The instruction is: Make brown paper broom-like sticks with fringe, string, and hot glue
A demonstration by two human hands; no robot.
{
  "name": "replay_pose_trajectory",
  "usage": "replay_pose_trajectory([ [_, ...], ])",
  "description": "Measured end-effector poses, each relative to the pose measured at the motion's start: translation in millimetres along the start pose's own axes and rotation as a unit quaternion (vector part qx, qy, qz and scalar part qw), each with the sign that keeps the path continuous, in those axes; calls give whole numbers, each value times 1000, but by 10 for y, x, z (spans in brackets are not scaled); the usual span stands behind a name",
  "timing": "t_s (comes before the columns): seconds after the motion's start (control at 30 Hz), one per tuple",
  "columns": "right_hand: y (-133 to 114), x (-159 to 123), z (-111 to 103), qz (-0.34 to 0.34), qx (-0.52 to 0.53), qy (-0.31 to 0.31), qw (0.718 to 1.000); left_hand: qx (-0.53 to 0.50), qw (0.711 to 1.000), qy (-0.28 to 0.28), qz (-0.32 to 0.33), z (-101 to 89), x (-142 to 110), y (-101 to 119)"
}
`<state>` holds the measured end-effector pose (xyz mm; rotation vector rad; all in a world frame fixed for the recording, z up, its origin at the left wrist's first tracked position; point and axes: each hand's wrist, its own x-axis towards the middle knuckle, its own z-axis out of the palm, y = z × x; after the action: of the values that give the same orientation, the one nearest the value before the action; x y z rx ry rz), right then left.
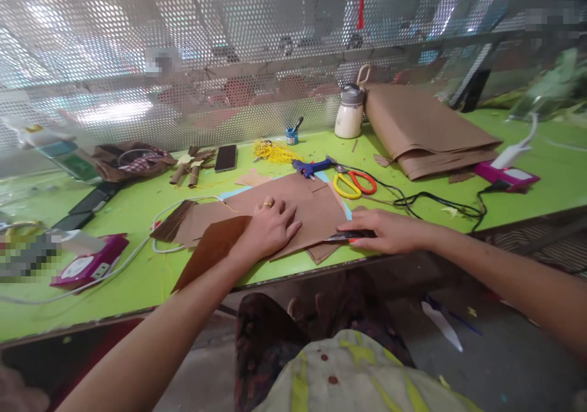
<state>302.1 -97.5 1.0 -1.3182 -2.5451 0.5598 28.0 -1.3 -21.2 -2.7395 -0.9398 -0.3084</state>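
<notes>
My left hand (pixel 269 225) lies flat, fingers spread, pressing on a sheet of brown paper (pixel 312 207) at the near edge of the green table (pixel 137 271). A ring shows on one finger. My right hand (pixel 383 228) is closed around a dark cutter with a red tip (pixel 343 236), laid against the paper's right edge. A darker brown sheet (pixel 208 250) sticks out under my left wrist.
Yellow and orange scissors (pixel 355 183), a blue glue gun (pixel 312 167) and black cables lie behind the paper. A stack of brown paper (pixel 422 128), a white flask (pixel 350 114), a phone (pixel 225 157), yellow thread (pixel 274 151) and pink devices (pixel 89 264) stand around. A perforated metal screen backs the table.
</notes>
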Motion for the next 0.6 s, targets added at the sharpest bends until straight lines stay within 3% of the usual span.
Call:
replay_pose_trajectory([
  [0.33, -29, -167, 40, 20, 38, 7, 999, -12, 1000, -4, -14, 19, -3, -3],
  [0.6, -243, 141, 69, 2, -3, 15, 1000, -5, 1000, -16, -19, 5, -3, 4],
])
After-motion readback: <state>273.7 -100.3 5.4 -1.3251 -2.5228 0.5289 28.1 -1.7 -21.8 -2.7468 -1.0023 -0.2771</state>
